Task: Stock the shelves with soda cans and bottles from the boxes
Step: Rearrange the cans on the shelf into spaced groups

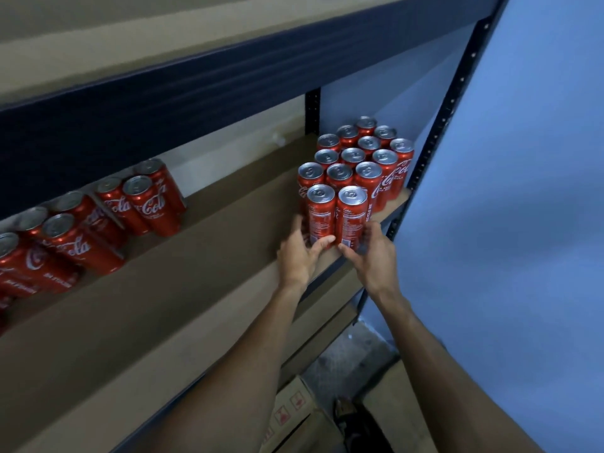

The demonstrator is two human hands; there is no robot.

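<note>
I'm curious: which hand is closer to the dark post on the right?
Right. The right hand holds a can just left of the post; the left hand is farther left.

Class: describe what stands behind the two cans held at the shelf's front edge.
Behind the two front cans, gripped by the left hand and right hand, upright red cans stand in rows. Their lower bodies are mostly covered.
</note>
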